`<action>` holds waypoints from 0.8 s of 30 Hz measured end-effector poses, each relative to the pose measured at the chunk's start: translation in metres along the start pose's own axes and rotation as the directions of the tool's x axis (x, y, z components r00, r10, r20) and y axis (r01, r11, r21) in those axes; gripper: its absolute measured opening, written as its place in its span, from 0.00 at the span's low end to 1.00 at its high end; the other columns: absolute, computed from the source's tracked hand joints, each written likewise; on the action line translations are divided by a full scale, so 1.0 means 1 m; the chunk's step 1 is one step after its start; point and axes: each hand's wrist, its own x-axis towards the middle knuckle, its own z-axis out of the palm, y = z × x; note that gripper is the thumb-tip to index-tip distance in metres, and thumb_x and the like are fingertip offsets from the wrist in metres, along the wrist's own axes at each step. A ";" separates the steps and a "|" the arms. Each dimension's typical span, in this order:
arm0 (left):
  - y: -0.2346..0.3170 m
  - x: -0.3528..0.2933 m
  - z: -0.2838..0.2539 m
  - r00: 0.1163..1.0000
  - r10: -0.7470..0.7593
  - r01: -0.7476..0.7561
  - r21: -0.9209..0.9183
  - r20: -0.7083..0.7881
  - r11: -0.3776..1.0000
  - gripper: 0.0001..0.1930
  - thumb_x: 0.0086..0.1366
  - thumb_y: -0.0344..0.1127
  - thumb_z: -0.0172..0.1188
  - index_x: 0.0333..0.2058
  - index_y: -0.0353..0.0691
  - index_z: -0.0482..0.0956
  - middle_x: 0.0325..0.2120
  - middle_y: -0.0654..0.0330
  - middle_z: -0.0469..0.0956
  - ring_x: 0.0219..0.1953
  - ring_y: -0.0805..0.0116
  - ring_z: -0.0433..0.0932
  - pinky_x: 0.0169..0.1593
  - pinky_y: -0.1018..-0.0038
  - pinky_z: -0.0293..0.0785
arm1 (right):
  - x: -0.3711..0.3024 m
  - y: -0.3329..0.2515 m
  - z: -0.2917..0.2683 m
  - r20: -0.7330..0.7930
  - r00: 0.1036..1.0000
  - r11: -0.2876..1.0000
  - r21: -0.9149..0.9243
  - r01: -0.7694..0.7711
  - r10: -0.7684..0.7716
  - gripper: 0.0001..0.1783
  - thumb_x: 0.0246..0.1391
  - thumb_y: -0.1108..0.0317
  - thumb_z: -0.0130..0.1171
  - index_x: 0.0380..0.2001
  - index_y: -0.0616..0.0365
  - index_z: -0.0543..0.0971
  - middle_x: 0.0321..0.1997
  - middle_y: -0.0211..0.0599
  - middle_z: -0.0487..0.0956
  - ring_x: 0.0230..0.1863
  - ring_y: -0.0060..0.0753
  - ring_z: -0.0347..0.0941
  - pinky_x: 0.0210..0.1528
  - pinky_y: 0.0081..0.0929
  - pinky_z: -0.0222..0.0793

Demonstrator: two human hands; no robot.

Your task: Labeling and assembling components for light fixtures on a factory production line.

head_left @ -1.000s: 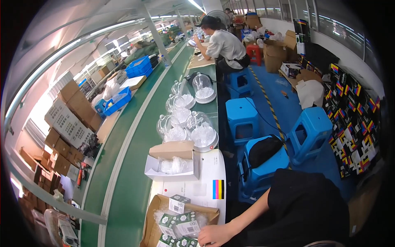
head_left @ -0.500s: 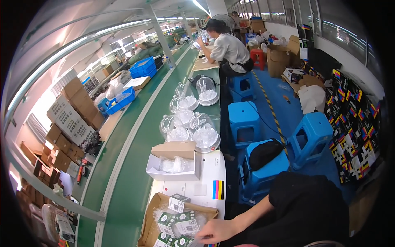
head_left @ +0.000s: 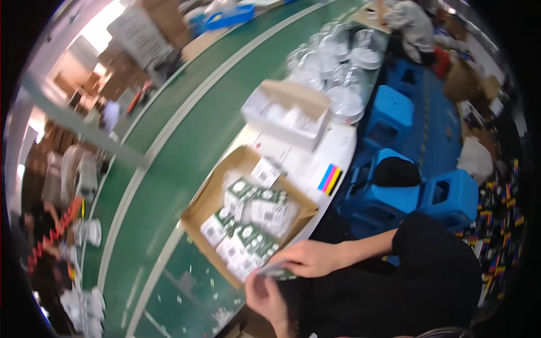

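Over the near corner of an open cardboard box (head_left: 194,204), my two hands are close together. My right hand (head_left: 313,259) has its fingers closed on a small, thin, pale item (head_left: 273,267) with some dark green beside it; blur hides its kind. My left hand (head_left: 266,298) curls its fingers around the other side of the same item. Inside the cardboard box lie several small green-and-white boxes (head_left: 253,239), some in clear plastic wrap (head_left: 274,213).
Behind the cardboard box stands an open white carton (head_left: 280,127) holding clear plastic pieces. Several clear domes on white round bases (head_left: 345,103) stand beyond. A green conveyor belt (head_left: 197,138) runs along the left. Blue stools (head_left: 389,112) stand to the right; a co-worker (head_left: 410,25) sits farther off.
My view has turned down and toward the left. My left hand has come into view and met my right hand, which has moved clear of the small boxes with the pale item.
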 end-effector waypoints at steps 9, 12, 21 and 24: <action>-0.004 -0.013 -0.004 0.998 -0.031 0.022 -0.154 -0.058 0.988 0.13 0.62 0.16 0.54 0.46 0.29 0.72 0.41 0.57 0.76 0.42 0.72 0.76 0.48 0.78 0.72 | 0.081 -0.015 -0.061 0.031 0.978 0.921 -0.334 0.203 -0.204 0.13 0.56 0.70 0.56 0.44 0.60 0.77 0.34 0.38 0.79 0.31 0.37 0.77 0.35 0.32 0.72; -0.001 -0.020 0.000 0.999 -0.042 0.044 -0.157 0.018 0.987 0.14 0.61 0.15 0.53 0.45 0.30 0.73 0.42 0.57 0.75 0.42 0.73 0.76 0.48 0.78 0.71 | 0.138 0.045 -0.080 -0.073 0.943 0.761 -0.611 0.216 -0.326 0.14 0.54 0.67 0.54 0.44 0.57 0.78 0.36 0.42 0.80 0.34 0.48 0.78 0.37 0.36 0.74; -0.003 -0.044 -0.008 0.985 0.008 0.013 0.122 -0.171 0.992 0.15 0.63 0.25 0.59 0.50 0.34 0.74 0.40 0.56 0.79 0.41 0.69 0.77 0.46 0.75 0.73 | 0.205 0.103 -0.075 0.004 0.984 0.654 -0.747 -0.116 0.180 0.14 0.45 0.68 0.53 0.30 0.67 0.81 0.37 0.55 0.78 0.38 0.58 0.77 0.38 0.48 0.75; -0.008 -0.043 -0.015 0.984 0.070 -0.050 0.121 -0.165 0.991 0.17 0.61 0.21 0.60 0.49 0.35 0.74 0.40 0.56 0.78 0.41 0.70 0.77 0.47 0.75 0.72 | 0.205 0.097 -0.075 -0.042 0.993 0.654 -0.749 -0.106 0.112 0.12 0.46 0.69 0.52 0.28 0.67 0.80 0.37 0.54 0.78 0.37 0.57 0.78 0.38 0.47 0.75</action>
